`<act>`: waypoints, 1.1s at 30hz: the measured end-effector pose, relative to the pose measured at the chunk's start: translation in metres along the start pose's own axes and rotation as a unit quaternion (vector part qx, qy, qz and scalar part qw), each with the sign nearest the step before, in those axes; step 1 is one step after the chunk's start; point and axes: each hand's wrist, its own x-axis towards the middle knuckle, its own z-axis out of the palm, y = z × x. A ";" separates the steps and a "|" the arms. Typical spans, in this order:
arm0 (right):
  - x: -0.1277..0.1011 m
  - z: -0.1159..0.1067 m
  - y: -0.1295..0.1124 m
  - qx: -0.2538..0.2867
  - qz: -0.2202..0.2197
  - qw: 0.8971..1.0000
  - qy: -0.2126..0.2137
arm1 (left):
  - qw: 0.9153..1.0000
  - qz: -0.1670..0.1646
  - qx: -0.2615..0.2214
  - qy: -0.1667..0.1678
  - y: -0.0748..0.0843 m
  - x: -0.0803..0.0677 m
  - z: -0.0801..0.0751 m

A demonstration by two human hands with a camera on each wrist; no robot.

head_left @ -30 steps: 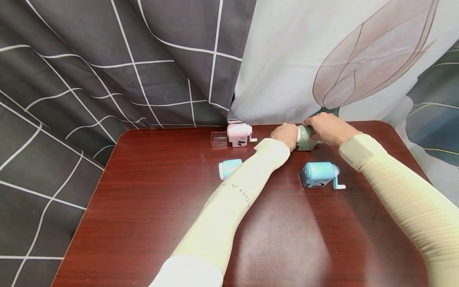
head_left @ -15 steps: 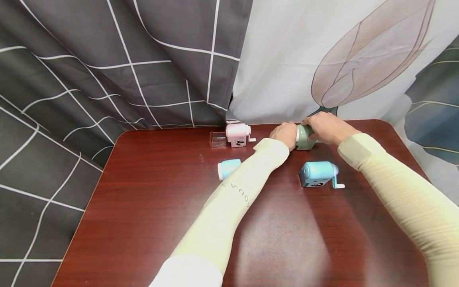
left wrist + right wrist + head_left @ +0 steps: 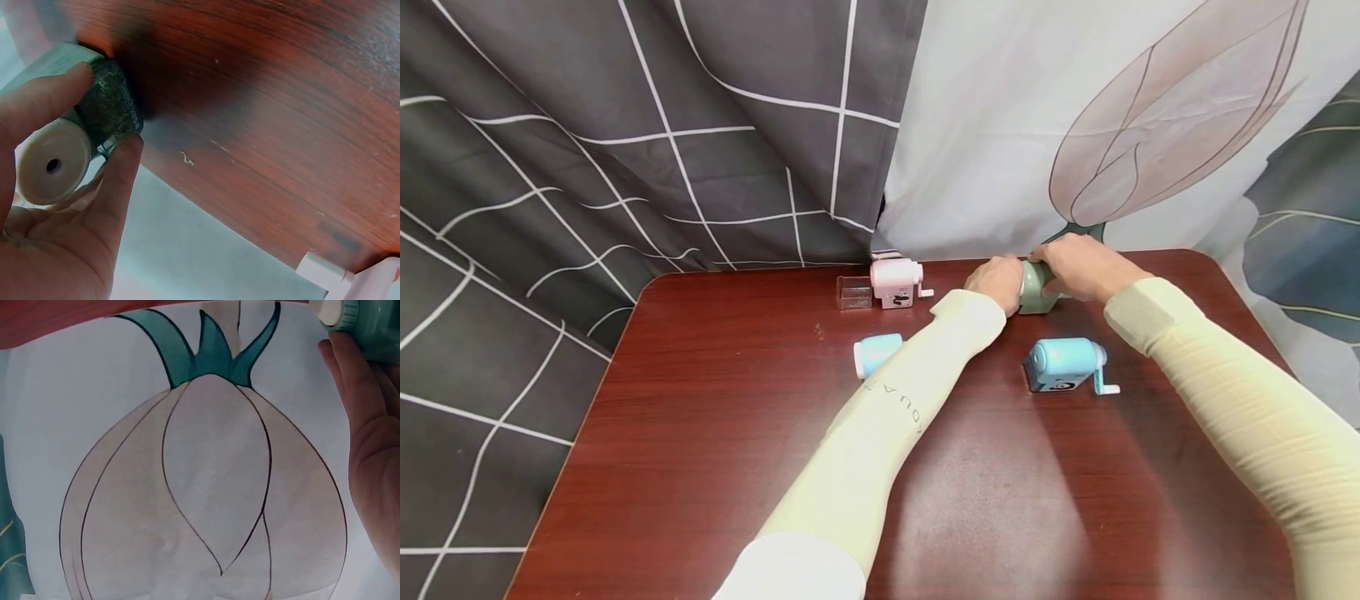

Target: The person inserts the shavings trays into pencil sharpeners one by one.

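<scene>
A green pencil sharpener [image 3: 1036, 290] stands near the table's back edge, between my two hands. From the left, my left hand [image 3: 997, 282] grips it at its white round end. In the left wrist view, thumb and fingers pinch around its see-through drawer [image 3: 112, 103], dark with shavings, beside the white face [image 3: 37, 165] with the pencil hole. My right hand [image 3: 1086, 267] holds the green body from the right, fingers bent over its top. The right wrist view catches the sharpener's green body [image 3: 381, 328] at the top corner, fingers along it; its crank is mostly hidden.
A pink crank sharpener [image 3: 895, 283] stands at the back beside a clear drawer [image 3: 855, 293]. One blue sharpener [image 3: 1063, 362] is in front of the right hand; another blue one [image 3: 878, 353] is partly behind the left sleeve. Curtains [image 3: 985, 167] hang against the back edge.
Both hands stay on the green sharpener with almost no visible movement. The whole head view shifts very slightly to the left.
</scene>
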 end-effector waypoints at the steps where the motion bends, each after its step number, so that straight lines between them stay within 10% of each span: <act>1: 0.000 0.000 0.000 0.000 -0.002 1.000 0.002 | 1.000 0.001 0.003 0.000 0.000 0.001 0.000; 33: -0.001 0.001 0.001 0.002 -0.013 1.000 0.017 | 0.999 -0.030 -0.022 -0.007 0.008 0.007 0.005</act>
